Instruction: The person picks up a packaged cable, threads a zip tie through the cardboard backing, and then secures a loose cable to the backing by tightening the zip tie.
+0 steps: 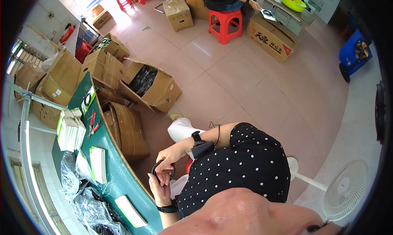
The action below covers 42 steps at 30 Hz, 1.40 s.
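A small black coil of cable (154, 168) is held between my two hands in front of my body, beside the table's edge. My right hand (174, 152) grips its upper side with bent fingers. From below, my left hand (161, 188) closes on the same coil, its fingertips near those of the right. The fingers partly hide the coil. On the green table (118, 161) beside my hands lie a stack of white-and-green packages (98, 164) and another white-and-green pile (131, 211). Farther along are a larger stack (71, 130) and red-handled pliers (93, 123).
Clear plastic bags with black coils (92, 208) lie along the table's far side. Open cardboard boxes (163, 92) stand on the floor beside it. A white fan (346, 190) is at the right. Farther back, a person sits on a red stool (225, 24), one hand (255, 6) near a package.
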Motion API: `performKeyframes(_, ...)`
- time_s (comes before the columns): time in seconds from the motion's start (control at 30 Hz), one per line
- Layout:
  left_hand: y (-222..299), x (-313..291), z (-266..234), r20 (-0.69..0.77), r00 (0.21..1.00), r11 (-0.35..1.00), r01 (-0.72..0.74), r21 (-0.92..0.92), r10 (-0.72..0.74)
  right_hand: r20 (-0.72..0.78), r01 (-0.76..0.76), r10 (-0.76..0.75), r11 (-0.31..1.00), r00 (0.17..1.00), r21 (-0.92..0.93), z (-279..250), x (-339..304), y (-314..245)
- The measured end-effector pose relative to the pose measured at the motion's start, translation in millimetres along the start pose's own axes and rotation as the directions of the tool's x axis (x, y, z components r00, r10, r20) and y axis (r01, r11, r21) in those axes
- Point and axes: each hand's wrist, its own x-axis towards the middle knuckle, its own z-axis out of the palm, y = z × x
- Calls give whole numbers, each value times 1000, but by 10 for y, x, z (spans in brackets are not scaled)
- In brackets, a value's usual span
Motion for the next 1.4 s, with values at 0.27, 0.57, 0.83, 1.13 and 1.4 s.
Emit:
performKeyframes(0.27, 59, 104, 219, -123, 990, 985, 92, 145, -74, -144, 105, -107, 994, 984, -19, 9, -37, 3)
performKeyframes(0.57, 58, 299, 103, -6, 996, 989, 90, 118, -90, -184, -26, 13, 997, 983, -71, -489, -565, -238)
performKeyframes(0.83, -122, 256, -380, -331, 942, 982, 8, 191, 57, -995, 771, -76, 630, -60, -94, -3446, -3507, 460)
performKeyframes(1.13, -571, 180, -867, -630, 774, 946, 151, 288, 68, -754, 536, 14, 712, -657, -454, -3403, -4831, -276)
performKeyframes(1.4, -533, 655, -983, -795, 600, 930, 238, 281, 88, -745, 549, 12, 684, -667, -480, -4089, -5375, -560)
